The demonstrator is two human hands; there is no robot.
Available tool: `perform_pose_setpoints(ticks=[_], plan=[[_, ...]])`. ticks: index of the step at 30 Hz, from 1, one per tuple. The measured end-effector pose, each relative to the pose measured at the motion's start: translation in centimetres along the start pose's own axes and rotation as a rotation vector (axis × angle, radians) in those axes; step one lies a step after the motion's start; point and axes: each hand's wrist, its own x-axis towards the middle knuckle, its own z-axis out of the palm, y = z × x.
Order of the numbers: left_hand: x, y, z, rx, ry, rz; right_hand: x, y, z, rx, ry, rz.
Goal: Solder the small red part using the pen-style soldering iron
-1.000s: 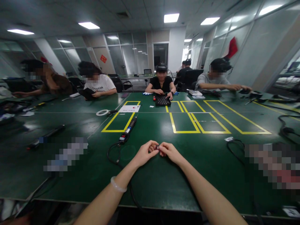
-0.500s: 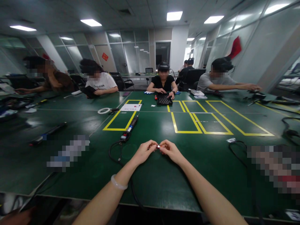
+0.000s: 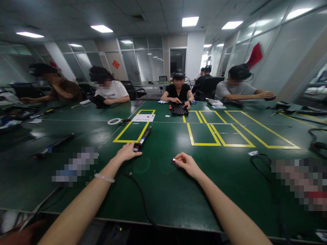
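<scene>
My left hand (image 3: 127, 151) is at the rear end of a corded electric screwdriver (image 3: 143, 139), which lies on the green table with its thin tip pointing away from me. The fingers of that hand are stretched out and the thumb stands apart; its fingertips reach the tool's back end, and I cannot tell whether they press on it. Near the middle of the table, my right hand (image 3: 185, 163) pinches a small red and white piece (image 3: 174, 160) between thumb and fingertips. What exactly the piece is, it is too small to tell.
A black cord (image 3: 143, 195) runs from the screwdriver toward the near table edge. Yellow tape outlines (image 3: 204, 144) mark the tabletop beyond my hands. Across the table a person handles a black tray (image 3: 180, 109). A white cable coil (image 3: 114, 121) lies at the left.
My left hand has let go of the small piece and moved left to the back end of the screwdriver. My right hand stays in place, still pinching the piece.
</scene>
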Motion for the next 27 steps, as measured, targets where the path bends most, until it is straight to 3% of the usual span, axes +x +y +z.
perform_pose_setpoints(ticks=[3,8,14,27], plan=[[0.6,-0.2,0.1,-0.04,-0.053,0.079,0.0,0.0,0.1,-0.005,-0.014,0.005],[-0.4,1.9,0.4,-0.066,0.003,0.073,0.1,0.3,0.3,-0.013,-0.019,-0.005],[-3.4,5.7,0.9,-0.047,0.039,0.074,0.1,0.3,0.4,-0.097,0.001,-0.03],[-8.7,15.1,2.3,-0.04,0.082,0.306,0.1,0.0,1.2,-0.263,0.099,-0.125]])
